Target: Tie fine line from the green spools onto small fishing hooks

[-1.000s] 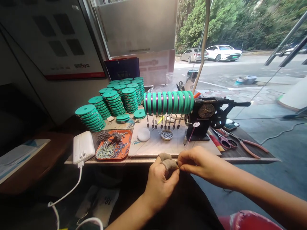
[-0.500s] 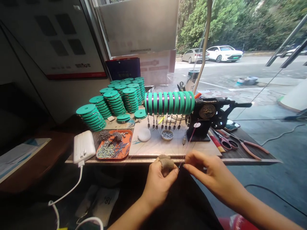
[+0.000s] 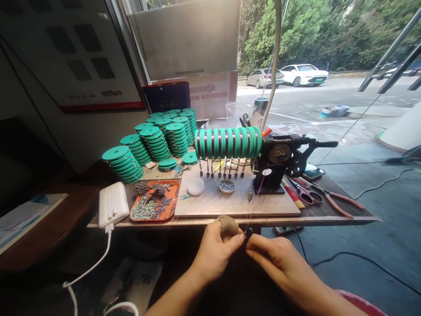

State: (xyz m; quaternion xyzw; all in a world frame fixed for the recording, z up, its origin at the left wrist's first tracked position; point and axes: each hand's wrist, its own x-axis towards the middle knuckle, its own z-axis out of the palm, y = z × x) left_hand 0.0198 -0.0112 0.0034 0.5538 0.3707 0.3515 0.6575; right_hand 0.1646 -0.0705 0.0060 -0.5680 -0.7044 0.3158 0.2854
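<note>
Over the table's front edge, my left hand (image 3: pixel 215 248) pinches a thin pinkish fishing line (image 3: pixel 255 204) between thumb and forefinger, near a tiny dark piece at the fingertips. A tan cloth wrap (image 3: pixel 228 225) covers its forefinger. Close beside it on the right, my right hand (image 3: pixel 274 254) is closed in a pinch; what lies between its fingers is too small to make out. The line slants up toward a black hand-cranked winder (image 3: pixel 279 153). A row of green foam spools (image 3: pixel 224 142) with purple line sits on it, swivels and small weights (image 3: pixel 222 174) dangling below.
Stacks of green spools (image 3: pixel 151 142) stand at the back left. An orange tray (image 3: pixel 176 206) of small metal parts, a white power bank (image 3: pixel 112 204), a white round piece (image 3: pixel 195 186) and a bowl of beads (image 3: pixel 226 186) lie nearer. Scissors (image 3: pixel 307 195) and pliers (image 3: pixel 342 202) rest at right.
My right hand has moved down and slightly left, and its fingers are more tightly curled. My left hand keeps its pinch on the line. The view has shifted slightly.
</note>
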